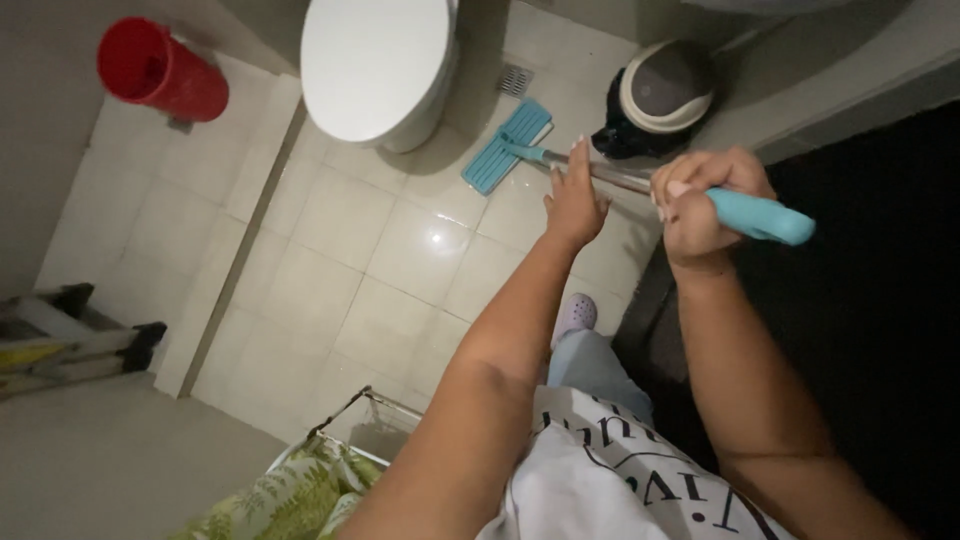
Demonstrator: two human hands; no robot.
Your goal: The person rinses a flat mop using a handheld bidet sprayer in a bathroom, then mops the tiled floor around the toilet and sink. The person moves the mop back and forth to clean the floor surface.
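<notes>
The mop (600,172) is lying at a low slant across the tiled floor (380,250), its flat blue head (505,146) pressing on the tiles just beside the base of the white toilet (378,65) and short of the small floor drain (515,80). The right hand (700,205) is clenching its fingers (672,192) around the blue grip at the near end of the handle. The left hand (574,200) is resting further down the metal shaft, its fingers (578,160) stretched out rather than wrapped, touching the shaft from above.

Just beyond the fingers of the right hand, a round bin (655,95) with a domed lid is standing against the wall, nearly touching the shaft, so the room on that side is tight. On the far side of the left fingers, the tiles are running open and bare, shining under the light, out to a raised pale ledge (235,250) that is edging the tiled area. A red bucket (160,68) is sitting beyond that ledge, well apart from the mop head. A folded stepladder (70,340) is lying further out past the ledge. Beneath the arms, a foot in a pale clog (577,315) is standing on the tiles, and a wire basket (365,420) with leaf-patterned cloth (290,495) is sitting near the lower edge.
</notes>
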